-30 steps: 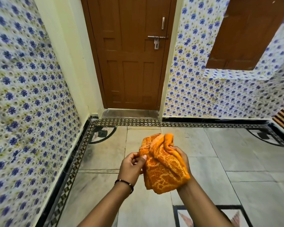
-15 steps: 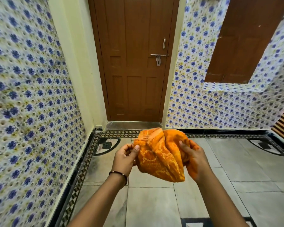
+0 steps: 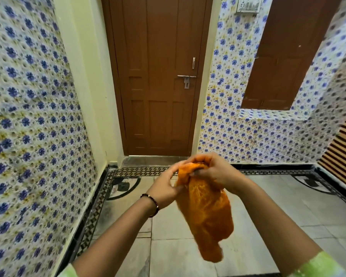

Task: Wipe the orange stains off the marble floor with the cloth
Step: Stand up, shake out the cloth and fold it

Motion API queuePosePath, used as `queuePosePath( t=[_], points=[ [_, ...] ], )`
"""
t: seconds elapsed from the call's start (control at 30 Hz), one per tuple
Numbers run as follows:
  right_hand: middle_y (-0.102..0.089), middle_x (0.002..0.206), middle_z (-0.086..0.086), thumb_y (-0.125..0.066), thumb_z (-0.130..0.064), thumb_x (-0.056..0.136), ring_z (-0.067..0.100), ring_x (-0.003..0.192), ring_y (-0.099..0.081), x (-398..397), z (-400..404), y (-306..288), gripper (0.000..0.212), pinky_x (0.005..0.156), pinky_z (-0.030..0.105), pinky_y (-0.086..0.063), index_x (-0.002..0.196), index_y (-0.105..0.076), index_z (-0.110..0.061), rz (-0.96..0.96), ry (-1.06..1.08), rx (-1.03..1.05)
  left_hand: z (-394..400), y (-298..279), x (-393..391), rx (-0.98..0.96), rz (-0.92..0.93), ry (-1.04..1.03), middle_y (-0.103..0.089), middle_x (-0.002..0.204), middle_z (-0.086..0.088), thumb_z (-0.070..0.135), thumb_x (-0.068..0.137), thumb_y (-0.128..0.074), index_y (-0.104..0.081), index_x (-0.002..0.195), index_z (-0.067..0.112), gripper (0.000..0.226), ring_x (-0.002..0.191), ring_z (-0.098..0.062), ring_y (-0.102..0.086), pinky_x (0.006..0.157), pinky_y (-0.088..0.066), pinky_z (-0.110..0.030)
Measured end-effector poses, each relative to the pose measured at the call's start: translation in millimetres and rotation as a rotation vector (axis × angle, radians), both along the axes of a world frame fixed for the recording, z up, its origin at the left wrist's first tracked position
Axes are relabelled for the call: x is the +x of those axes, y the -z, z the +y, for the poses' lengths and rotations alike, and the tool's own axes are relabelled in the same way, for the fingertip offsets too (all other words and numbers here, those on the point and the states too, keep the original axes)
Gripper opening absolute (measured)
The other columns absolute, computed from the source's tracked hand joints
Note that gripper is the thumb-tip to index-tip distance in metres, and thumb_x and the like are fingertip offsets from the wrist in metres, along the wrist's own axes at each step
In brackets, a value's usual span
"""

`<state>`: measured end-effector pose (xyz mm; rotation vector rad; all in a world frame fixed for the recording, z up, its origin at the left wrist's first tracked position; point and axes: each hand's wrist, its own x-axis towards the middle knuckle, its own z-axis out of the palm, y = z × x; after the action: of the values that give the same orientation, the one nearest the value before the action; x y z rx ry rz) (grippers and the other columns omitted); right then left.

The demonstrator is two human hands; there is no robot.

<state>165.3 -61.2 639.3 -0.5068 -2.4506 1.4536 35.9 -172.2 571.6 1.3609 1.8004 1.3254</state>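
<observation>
Blue-flowered tiled walls (image 3: 34,124) close in on both sides of the brown door (image 3: 158,76), and the marble floor (image 3: 284,198) spreads from its threshold back toward you. You have the orange cloth (image 3: 206,212) up in the air, well on your side of the door and nowhere near the floor. A second ago it sat bunched wide between your hands; now it hangs as one long fold, its upper end gathered at your fingers and its lower end dangling toward you. Your right hand (image 3: 216,172) has come over the top and curls round the gathered end, holding it. Your left hand (image 3: 166,186), the one with the beaded bracelet (image 3: 153,204), has slid in close against the cloth's door-side edge; motion blur keeps me from saying whether its fingers pinch the fabric or merely touch it.

My reading: you are still shaking out or refolding the cloth, so wiping has not begun. From here I can see no orange stains on the marble between you and the door; they may lie outside the view, so you would need to look down and find them before lowering the cloth.

As for containers, no bucket, basin or bottle shows anywhere between you and the door
</observation>
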Motion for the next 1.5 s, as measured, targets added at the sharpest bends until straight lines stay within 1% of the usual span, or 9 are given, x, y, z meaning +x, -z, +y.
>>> queuePosePath(
  t=[0.2, 0.6, 0.77, 0.9, 1.03, 1.17, 1.27, 1.37, 1.5],
  points=[
    [-0.064, 0.092, -0.014, -0.067, -0.01, 0.086, -0.002, 0.089, -0.059, 10, 22, -28, 0.024, 0.076, 0.014, -0.046, 0.088, -0.066, -0.034, -0.077, -0.052, 0.179, 14, 0, -11, -0.127, 0.24, 0.055, -0.054, 0.133, 0.002, 0.054, 0.071, -0.068, -0.06, 0.113, 0.038, 0.046, 0.126, -0.021, -0.045, 0.107, -0.036, -0.046],
    [-0.058, 0.101, -0.004, -0.066, -0.011, 0.086, 0.012, 0.094, -0.055, 42, 74, -25, 0.021, 0.071, 0.021, -0.048, 0.098, -0.058, -0.027, -0.249, 0.071, 0.304, 16, -5, -56, -0.27, 0.507, 0.008, -0.063, 0.082, 0.009, 0.018, 0.079, -0.066, -0.062, 0.081, 0.03, 0.013, 0.083, -0.016, -0.06, 0.07, -0.048, -0.027],
    [-0.059, 0.108, 0.008, -0.07, -0.012, 0.083, 0.024, 0.099, -0.06, 62, 96, -27, 0.024, 0.074, 0.03, -0.057, 0.105, -0.061, -0.019, -0.232, 0.177, 0.065, 13, -24, -65, -0.104, -0.031, 0.002, -0.067, 0.093, 0.001, 0.021, 0.074, -0.079, -0.065, 0.092, 0.02, 0.022, 0.09, -0.015, -0.062, 0.088, -0.051, -0.041],
    [-0.062, 0.109, 0.014, -0.076, -0.017, 0.067, 0.029, 0.096, -0.063, 68, 107, -31, 0.043, 0.065, 0.032, -0.057, 0.108, -0.063, -0.014, -0.052, 0.264, -0.197, 17, -34, -61, -0.112, -0.396, 0.023, -0.065, 0.113, 0.001, 0.068, 0.028, -0.085, -0.057, 0.111, 0.026, 0.097, 0.102, -0.02, -0.063, 0.087, -0.053, -0.042],
    [-0.058, 0.122, 0.019, -0.091, -0.042, 0.049, 0.035, 0.099, -0.063, 72, 118, 5, 0.083, 0.068, 0.042, -0.058, 0.121, -0.06, -0.015, 0.36, 0.311, -0.715, 25, -54, -37, -0.037, -0.593, 0.027, -0.064, 0.105, -0.002, 0.044, 0.08, -0.061, -0.054, 0.108, 0.024, 0.036, 0.09, -0.02, -0.065, 0.065, -0.056, -0.034],
    [-0.056, 0.132, 0.022, -0.049, -0.081, 0.066, 0.045, 0.118, -0.054, 56, 88, 106, 0.097, 0.091, 0.061, -0.044, 0.135, -0.05, -0.015, 0.387, 0.227, -1.256, 43, -67, -26, 0.049, -0.744, -0.006, -0.065, 0.106, -0.008, 0.037, 0.091, -0.051, -0.056, 0.107, 0.023, 0.022, 0.095, -0.026, -0.063, 0.074, -0.053, -0.041],
    [-0.062, 0.119, 0.025, -0.059, -0.075, 0.067, 0.043, 0.112, -0.059, 41, 64, 131, 0.097, 0.092, 0.055, -0.045, 0.131, -0.055, -0.002, 0.193, 0.108, -1.253, 50, -63, -32, 0.08, -0.842, -0.118, -0.065, 0.099, -0.011, 0.031, 0.097, -0.047, -0.053, 0.116, 0.017, 0.025, 0.089, -0.027, -0.063, 0.072, -0.051, -0.043],
    [-0.058, 0.127, 0.025, -0.089, -0.039, 0.061, 0.042, 0.116, -0.057, 40, 70, 107, 0.08, 0.087, 0.053, -0.051, 0.126, -0.06, -0.004, 0.37, 0.006, -1.172, 44, -41, -49, 0.028, -1.023, -0.235, -0.066, 0.094, -0.016, 0.039, 0.098, -0.044, -0.054, 0.121, 0.011, 0.038, 0.085, -0.031, -0.063, 0.072, -0.05, -0.049],
    [-0.058, 0.129, 0.021, -0.074, -0.023, 0.08, 0.043, 0.118, -0.054, 35, 71, 104, 0.055, 0.091, 0.054, -0.049, 0.13, -0.056, -0.014, 0.173, 0.163, -1.038, 31, -1, -54, -0.17, -1.091, -0.18, -0.071, 0.081, -0.016, 0.047, 0.095, -0.042, -0.063, 0.099, 0.007, 0.045, 0.07, -0.032, -0.069, 0.065, -0.058, -0.043]
  ],
)
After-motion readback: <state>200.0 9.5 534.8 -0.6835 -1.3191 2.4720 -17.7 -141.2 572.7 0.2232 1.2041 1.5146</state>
